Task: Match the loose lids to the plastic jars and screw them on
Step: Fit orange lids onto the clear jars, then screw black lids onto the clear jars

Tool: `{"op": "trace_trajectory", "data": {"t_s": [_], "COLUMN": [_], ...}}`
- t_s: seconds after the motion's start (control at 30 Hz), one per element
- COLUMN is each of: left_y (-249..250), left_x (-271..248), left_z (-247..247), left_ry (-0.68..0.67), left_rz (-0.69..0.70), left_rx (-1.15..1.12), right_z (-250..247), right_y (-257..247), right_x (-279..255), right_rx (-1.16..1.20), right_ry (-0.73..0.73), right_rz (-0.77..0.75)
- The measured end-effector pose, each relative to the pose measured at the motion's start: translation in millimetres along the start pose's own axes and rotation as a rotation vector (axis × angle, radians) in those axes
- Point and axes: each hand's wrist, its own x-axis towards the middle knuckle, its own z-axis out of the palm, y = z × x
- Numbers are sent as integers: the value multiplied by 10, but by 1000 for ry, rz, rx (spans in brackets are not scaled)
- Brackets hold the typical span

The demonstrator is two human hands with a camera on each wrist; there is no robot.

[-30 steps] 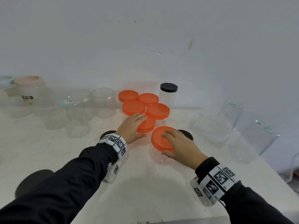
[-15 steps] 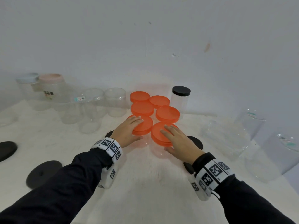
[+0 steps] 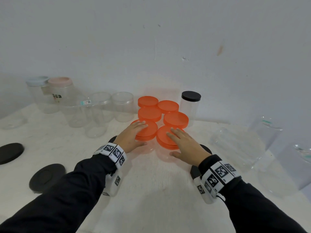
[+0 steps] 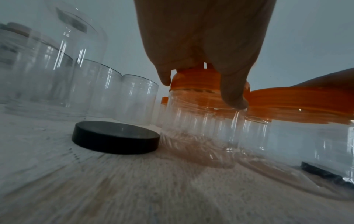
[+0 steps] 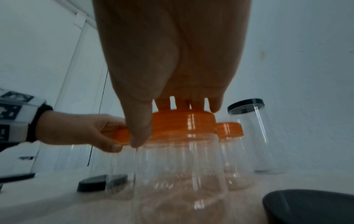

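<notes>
Here, empty orange-lidded jars.

White table carries clear jars, orange-lidded jars and loose black lids.
</notes>
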Motion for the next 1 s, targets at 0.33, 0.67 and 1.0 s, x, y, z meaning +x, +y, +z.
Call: {"op": "trace_trajectory", "data": {"t_s": [0.33, 0.67, 1.0], "left_y": [27, 102, 1155], "left_x": [37, 97, -12], "left_z": [6, -160, -199], "left_ry": [40, -123, 12], "left_rz": [-28, -94, 246], "left_rx": [-16, 91, 138], "right_z": [-374, -164, -102], "right_y": [662, 1214, 1302], "right_x": [-431, -661, -710], "right_rx": [74, -173, -173], "right_ry": [88, 19, 38], "right_rz": [298, 519, 555]}}
